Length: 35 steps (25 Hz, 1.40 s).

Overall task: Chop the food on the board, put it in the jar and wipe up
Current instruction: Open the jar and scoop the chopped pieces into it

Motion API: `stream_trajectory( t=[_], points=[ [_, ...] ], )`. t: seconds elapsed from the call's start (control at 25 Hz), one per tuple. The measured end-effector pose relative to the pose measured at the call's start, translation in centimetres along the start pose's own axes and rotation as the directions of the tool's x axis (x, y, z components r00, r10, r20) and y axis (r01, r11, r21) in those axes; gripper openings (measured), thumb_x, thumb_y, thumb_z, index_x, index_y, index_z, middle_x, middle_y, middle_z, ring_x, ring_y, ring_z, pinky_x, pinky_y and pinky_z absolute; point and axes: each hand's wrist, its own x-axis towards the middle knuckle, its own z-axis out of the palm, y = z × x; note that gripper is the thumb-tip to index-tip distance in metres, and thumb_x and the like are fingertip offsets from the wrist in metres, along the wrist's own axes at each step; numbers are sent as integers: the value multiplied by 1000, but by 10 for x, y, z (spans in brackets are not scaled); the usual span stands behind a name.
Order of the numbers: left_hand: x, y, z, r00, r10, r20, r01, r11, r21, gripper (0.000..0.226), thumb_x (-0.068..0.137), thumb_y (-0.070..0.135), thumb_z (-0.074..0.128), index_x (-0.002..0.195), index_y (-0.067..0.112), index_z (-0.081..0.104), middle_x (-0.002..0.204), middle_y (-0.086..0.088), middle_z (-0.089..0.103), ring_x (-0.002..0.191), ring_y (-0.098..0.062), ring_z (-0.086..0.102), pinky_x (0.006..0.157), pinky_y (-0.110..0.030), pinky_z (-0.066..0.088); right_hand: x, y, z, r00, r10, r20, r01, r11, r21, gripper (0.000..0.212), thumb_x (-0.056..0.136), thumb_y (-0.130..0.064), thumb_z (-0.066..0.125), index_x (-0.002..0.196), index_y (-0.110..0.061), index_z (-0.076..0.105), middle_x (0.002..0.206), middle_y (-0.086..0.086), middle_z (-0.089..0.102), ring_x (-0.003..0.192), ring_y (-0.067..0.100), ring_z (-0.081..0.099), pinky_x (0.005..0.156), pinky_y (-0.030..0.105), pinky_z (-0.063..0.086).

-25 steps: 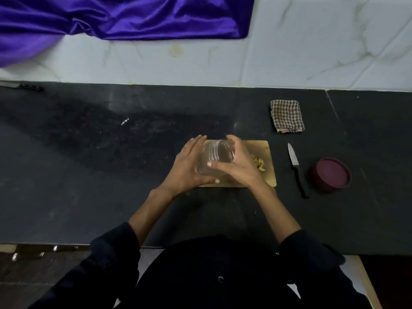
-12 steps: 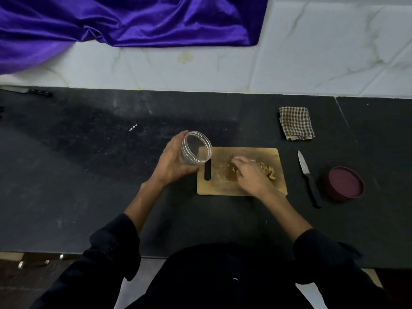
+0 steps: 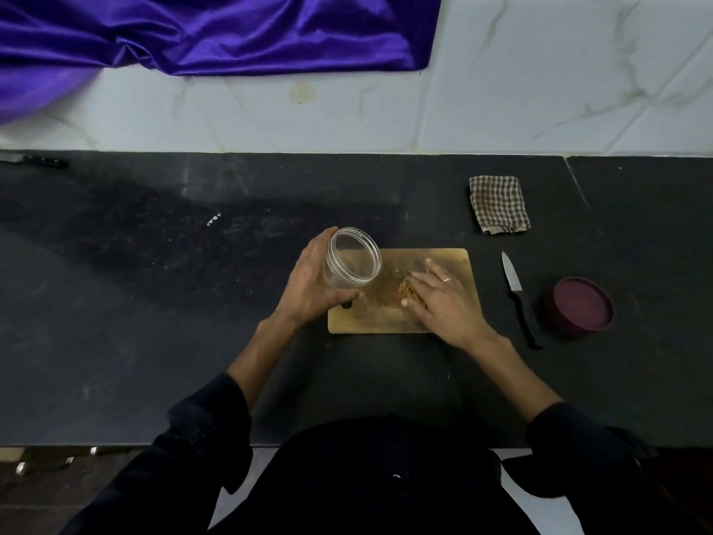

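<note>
A wooden cutting board [image 3: 370,318] lies on the black counter. My left hand [image 3: 312,287] grips a clear plastic jar [image 3: 353,258], tilted with its mouth toward the board's left end. My right hand [image 3: 440,299] lies on the board with fingers spread, pressing against a small pile of chopped yellowish food [image 3: 407,293] that sits just right of the jar's mouth. Part of the food is hidden under the fingers.
A black-handled knife [image 3: 519,297] lies right of the board, with a maroon jar lid [image 3: 578,312] beyond it. A folded checked cloth [image 3: 499,204] sits behind them. Purple fabric [image 3: 216,32] hangs on the tiled wall. Another knife [image 3: 34,161] lies far left.
My right hand left the jar and went down onto the board, sweeping the chopped food left toward the jar. My left hand tilted the jar at the board's left end.
</note>
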Motion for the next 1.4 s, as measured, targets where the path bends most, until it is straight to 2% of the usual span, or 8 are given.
stream_trajectory(
  t=[0.12,0.28,0.44,0.56,0.72,1.04,1.28,1.4],
  points=[
    [1,7,13,999,41,33,-42,999,1,109,55,32,90,145,20,29,148,5,35,136,-13,32,110,-39,34,-2,28,-8,972,198,-124,-164,956,242,44,98,-13,53,141,-8,50,146,8,48,137,25,41,113,35,31],
    [3,11,22,994,85,75,-87,996,29,109,57,34,90,145,19,28,148,2,34,137,-16,31,111,-39,32,-2,39,-4,918,396,-19,-374,880,292,50,97,-12,53,146,-12,44,148,11,41,132,30,44,108,41,39],
    [4,10,22,993,81,85,-85,996,36,109,57,33,90,145,18,28,149,2,34,137,-16,31,111,-38,31,6,22,6,942,334,-16,-317,908,273,55,98,-15,54,151,-23,38,156,8,32,139,27,39,114,41,35],
    [4,9,22,993,80,87,-82,996,27,108,57,33,90,145,18,28,148,1,34,137,-16,31,111,-39,31,10,12,11,947,300,-112,-287,950,122,51,96,-5,50,143,-27,50,149,6,45,130,26,49,108,38,41],
    [3,10,22,994,87,72,-89,996,20,106,58,32,90,144,17,29,148,0,35,136,-17,31,111,-38,31,8,13,5,947,250,-203,-240,968,69,41,95,0,52,129,-19,65,129,3,63,110,23,63,94,34,49],
    [3,10,23,994,84,72,-85,996,21,107,57,31,90,144,17,30,147,1,36,136,-17,31,111,-42,32,10,13,-1,969,209,-133,-193,973,123,46,91,-4,56,133,-19,61,140,4,55,122,23,56,103,32,43],
    [4,11,22,993,78,84,-81,996,24,107,58,30,90,145,15,29,147,-1,35,137,-18,31,111,-43,32,12,11,5,953,203,-226,-195,979,60,32,95,-5,55,121,-19,69,121,3,67,104,21,64,89,31,50],
    [3,12,22,994,79,75,-81,996,23,106,58,29,90,144,17,29,147,0,36,136,-17,31,111,-42,32,10,16,-2,922,248,-298,-190,959,210,25,92,-6,64,111,-17,74,111,2,73,98,18,68,89,32,53]
  ],
)
